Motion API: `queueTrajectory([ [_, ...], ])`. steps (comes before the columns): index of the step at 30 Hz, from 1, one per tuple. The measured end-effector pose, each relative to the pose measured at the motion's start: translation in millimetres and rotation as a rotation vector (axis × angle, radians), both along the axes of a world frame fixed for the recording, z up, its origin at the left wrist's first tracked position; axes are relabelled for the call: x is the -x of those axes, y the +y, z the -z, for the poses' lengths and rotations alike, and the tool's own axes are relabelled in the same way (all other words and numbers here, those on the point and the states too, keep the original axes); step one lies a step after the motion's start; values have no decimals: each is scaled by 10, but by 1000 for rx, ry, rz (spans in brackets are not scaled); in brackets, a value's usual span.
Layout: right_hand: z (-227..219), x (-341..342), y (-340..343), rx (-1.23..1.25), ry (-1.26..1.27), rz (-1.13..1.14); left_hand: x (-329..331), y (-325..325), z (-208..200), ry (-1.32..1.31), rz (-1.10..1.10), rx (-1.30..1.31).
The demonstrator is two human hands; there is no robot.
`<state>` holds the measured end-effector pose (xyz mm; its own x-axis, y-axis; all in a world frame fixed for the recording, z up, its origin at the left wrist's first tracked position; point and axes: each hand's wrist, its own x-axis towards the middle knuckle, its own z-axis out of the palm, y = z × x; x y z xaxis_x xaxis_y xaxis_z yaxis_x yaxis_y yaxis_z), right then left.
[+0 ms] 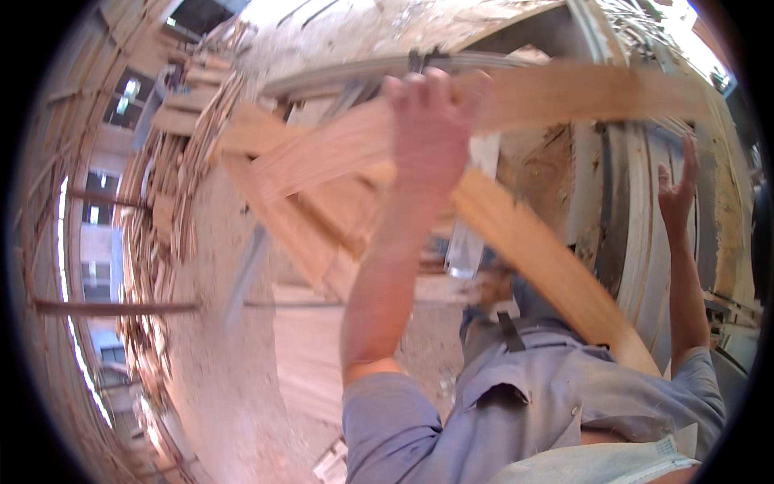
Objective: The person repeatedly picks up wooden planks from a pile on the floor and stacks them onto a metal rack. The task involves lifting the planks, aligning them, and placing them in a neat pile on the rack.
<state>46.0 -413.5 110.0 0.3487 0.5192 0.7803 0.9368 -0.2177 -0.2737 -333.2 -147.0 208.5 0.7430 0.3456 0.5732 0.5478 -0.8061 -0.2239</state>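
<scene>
My left hand (435, 117) is gripping a long, pale wooden board (580, 93) from above, its fingers curled over the far edge. The board stretches across the view, and motion blurs both it and the hand. My right hand (679, 189) is raised at the right with its fingers apart, holding nothing, below the board's right end. A second wooden board (536, 246) slants from under my left wrist down toward my waist. Beyond my left forearm lie more pale boards (314, 234), overlapping at angles.
Long stacks of sawn wood (157, 210) line the left side. Metal rails (637, 234) of what looks like a machine run along the right, close to my right arm. A thin bar (121, 307) juts in from the left. Wide planks (306, 347) lie low near the middle.
</scene>
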Motion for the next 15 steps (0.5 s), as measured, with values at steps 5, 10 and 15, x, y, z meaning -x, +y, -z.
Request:
queueTrajectory([
  [5, 359, 1316, -403, 186, 150, -325, 1912, -750, -274, -365, -409, 190],
  [10, 464, 2376, -765, 462, 327, -597, 3133, -1569, 152, -1058, -653, 579],
  [15, 495, 2893, -792, 745, 399, -1121, 3245, -2156, 921, -1752, -609, 963],
])
